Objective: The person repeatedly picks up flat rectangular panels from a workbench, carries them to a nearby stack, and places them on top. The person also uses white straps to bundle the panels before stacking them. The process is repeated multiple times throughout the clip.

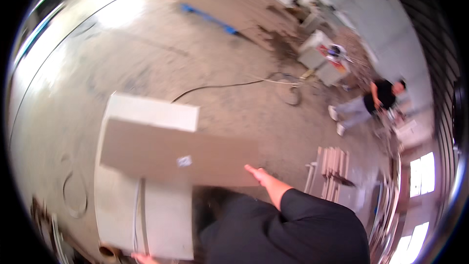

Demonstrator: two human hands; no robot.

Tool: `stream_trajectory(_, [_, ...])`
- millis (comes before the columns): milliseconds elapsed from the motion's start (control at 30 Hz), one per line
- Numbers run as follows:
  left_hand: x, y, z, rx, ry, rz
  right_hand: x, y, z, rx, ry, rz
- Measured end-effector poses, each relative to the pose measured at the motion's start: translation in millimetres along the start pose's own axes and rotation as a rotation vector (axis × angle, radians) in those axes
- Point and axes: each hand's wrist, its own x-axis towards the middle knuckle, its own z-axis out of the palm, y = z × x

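Note:
My right hand [259, 173] is closed on the right end of a long brown board [146, 149]. A small white label [184, 161] sits on the board's face. The board lies across or just above large pale panels [168, 220]; I cannot tell whether it touches them. A thin pale strip [136, 210] runs down over the panels, beside a dark line. Near the strip's lower end is my left hand [144, 259], mostly cut off by the picture's lower edge. Blur and the edge hide how its fingers are set.
Stacked boards [234, 0] with blue supports [207, 18] lie at the back. A dark cable [220, 86] crosses the floor towards a white machine [322, 58]. One person [383, 97] stands at the right. Several narrow boards [332, 168] are piled to my right.

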Motion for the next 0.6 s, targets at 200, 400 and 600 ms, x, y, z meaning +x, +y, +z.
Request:
stream_trajectory(200, [-78.7, -80.6, 165.8, 0.469, -0.141, 0.405, 14.8, 29.8, 5.2, 0.314, -0.147, -0.015])
stream_trajectory(400, [-183.2, -166.0, 280.4, 0.794, -0.483, 0.648, 6.5, 26.0, 8.3, 0.221, -0.025, -0.108])
stream_trajectory(600, [-286.4, -237.6, 350.7, 1.074, -0.767, 0.893, -2.7, 20.6, 5.5, 0.340, -0.027, -0.300])
